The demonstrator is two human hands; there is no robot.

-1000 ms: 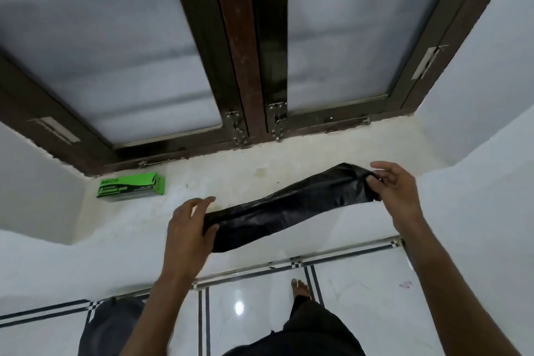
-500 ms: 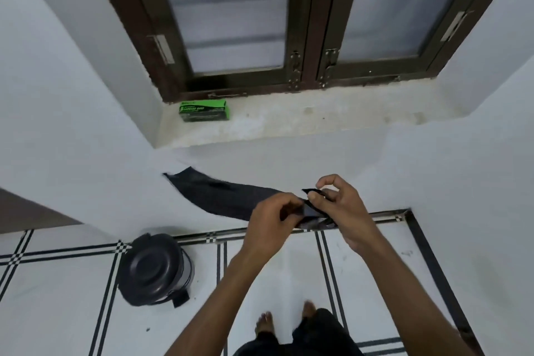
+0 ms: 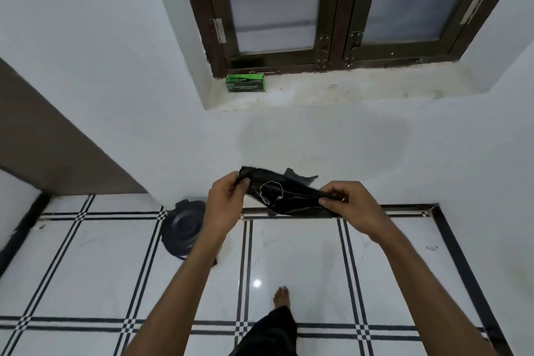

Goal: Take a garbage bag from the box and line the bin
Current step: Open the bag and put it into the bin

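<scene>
Soft, dim daylight is coming through the frosted window (image 3: 341,0) at the top, leaving the white wall (image 3: 86,52) looking cool and bluish-grey. A small bright glare spot is shining on the glossy floor tiles (image 3: 257,283). Shadows are lying faint and diffuse, with a vague darker patch on the wall below the sill. The wide-angle lens is bending straight lines outward near the edges. Fine detail is looking slightly soft throughout.
</scene>
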